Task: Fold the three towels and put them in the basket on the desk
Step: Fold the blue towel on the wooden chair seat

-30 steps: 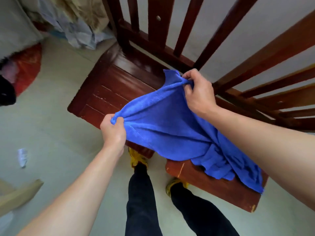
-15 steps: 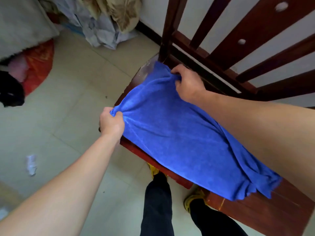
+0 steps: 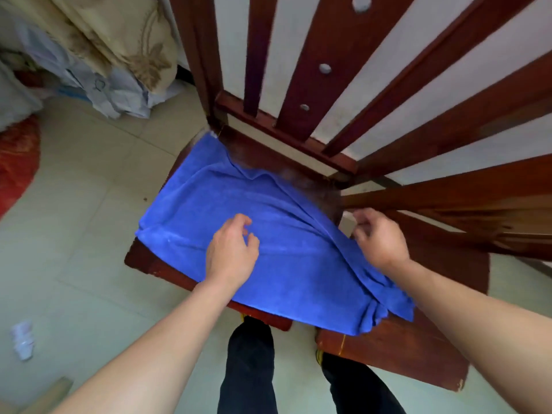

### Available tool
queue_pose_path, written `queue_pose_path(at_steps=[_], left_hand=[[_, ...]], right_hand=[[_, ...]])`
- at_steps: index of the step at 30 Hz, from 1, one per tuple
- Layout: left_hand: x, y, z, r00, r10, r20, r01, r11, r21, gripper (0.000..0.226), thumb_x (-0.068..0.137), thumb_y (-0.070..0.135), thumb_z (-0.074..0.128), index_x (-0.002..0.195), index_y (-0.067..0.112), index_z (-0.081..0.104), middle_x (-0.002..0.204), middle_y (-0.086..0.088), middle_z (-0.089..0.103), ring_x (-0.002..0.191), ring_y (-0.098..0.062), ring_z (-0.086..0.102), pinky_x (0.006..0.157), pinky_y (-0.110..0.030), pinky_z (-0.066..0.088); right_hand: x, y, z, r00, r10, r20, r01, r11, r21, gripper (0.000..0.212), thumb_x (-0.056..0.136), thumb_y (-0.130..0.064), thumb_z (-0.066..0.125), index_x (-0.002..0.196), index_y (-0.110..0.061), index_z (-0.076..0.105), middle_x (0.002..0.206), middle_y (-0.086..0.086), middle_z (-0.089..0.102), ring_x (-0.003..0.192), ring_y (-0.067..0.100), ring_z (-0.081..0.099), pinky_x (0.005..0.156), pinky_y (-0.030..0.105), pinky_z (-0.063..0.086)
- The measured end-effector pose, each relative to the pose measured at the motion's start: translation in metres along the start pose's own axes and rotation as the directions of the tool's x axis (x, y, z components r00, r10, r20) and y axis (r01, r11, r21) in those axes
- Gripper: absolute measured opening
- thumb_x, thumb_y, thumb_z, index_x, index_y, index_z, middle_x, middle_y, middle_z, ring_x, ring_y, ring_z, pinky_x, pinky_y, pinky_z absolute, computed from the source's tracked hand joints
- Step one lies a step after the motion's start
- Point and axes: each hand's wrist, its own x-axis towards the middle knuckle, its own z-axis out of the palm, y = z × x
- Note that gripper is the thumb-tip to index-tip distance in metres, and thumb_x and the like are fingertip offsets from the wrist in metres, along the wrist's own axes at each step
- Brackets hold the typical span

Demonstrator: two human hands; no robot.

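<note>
One bright blue terry towel (image 3: pixel 239 201) spread wrinkled over the dark red wooden chair seat (image 3: pixel 403 351), hiding most of it, left hand (image 3: pixel 231 252) over its middle, fingers loosely curled, gripping nothing, right hand (image 3: pixel 379 240) blurred at the towel's right edge, grip unclear.

We saw the blue terry towel (image 3: pixel 268 234) spread on the dark red wooden chair seat (image 3: pixel 403 348), its near right corner bunched. Our left hand (image 3: pixel 231 252) hovered over the towel's middle. Our right hand (image 3: pixel 378 240) was at its right edge, perhaps touching it. The slatted wooden backrest (image 3: pixel 337 70) rose behind. To the left on the pale tiled floor (image 3: pixel 89 234) lay a crumpled white paper scrap (image 3: pixel 22 339), with a heap of beige and white cloth (image 3: pixel 98 55) farther back.
</note>
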Motion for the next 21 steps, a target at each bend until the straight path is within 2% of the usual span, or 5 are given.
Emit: queue_pose_path(at_steps=[6,12,15,17,21], left_hand=[[-0.063,0.054,0.095,0.968,-0.001,0.249,-0.015,0.998,0.063,0.018,0.089,0.024,0.054,0.105,0.018,0.059,0.086,-0.003,0.068,0.089,-0.028,0.061,0.069,-0.036,0.047],[-0.144,0.074,0.196,0.921,-0.105,0.375,0.055,0.988,0.143,0.028,0.088,0.030,0.059,0.114,0.020,0.058,0.105,-0.005,0.066,0.105,-0.027,0.059,0.084,-0.039,0.049],[-0.174,0.077,0.236,0.900,-0.157,0.406,0.090,0.980,0.179,0.042,0.085,0.031,0.062,0.124,0.020,0.053,0.119,-0.006,0.059,0.113,-0.027,0.056,0.091,-0.040,0.047],[-0.185,0.073,0.254,0.889,-0.198,0.412,0.101,0.964,0.246,0.047,0.085,0.032,0.062,0.129,0.023,0.048,0.121,-0.006,0.054,0.115,-0.028,0.054,0.091,-0.039,0.046],[-0.181,0.067,0.269,0.904,-0.199,0.379,0.066,0.939,0.336,0.039,0.087,0.032,0.059,0.124,0.025,0.049,0.116,-0.007,0.049,0.113,-0.028,0.051,0.084,-0.037,0.044]], right_hand=[[-0.049,0.134,-0.027,0.985,0.175,-0.002,-0.175,0.984,-0.044,0.032,0.084,-0.015,0.062,0.116,-0.018,0.064,0.110,0.009,0.069,0.102,0.032,0.064,0.083,0.038,0.049],[-0.080,0.194,-0.027,0.983,-0.063,0.171,0.092,0.981,-0.168,0.042,0.082,-0.025,0.067,0.123,-0.022,0.060,0.111,0.007,0.060,0.102,0.032,0.062,0.078,0.037,0.049],[-0.083,0.205,-0.017,0.941,-0.241,0.239,0.302,0.916,-0.264,0.057,0.079,-0.035,0.069,0.132,-0.029,0.050,0.126,0.000,0.049,0.117,0.025,0.051,0.079,0.038,0.051],[-0.080,0.211,-0.008,0.917,-0.244,0.317,0.356,0.859,-0.368,0.068,0.079,-0.040,0.070,0.139,-0.032,0.041,0.139,-0.001,0.038,0.125,0.024,0.041,0.082,0.039,0.051],[-0.063,0.230,0.005,0.941,-0.108,0.320,0.258,0.842,-0.473,0.032,0.087,-0.039,0.063,0.117,-0.028,0.062,0.130,0.002,0.048,0.120,0.027,0.047,0.083,0.036,0.048]])
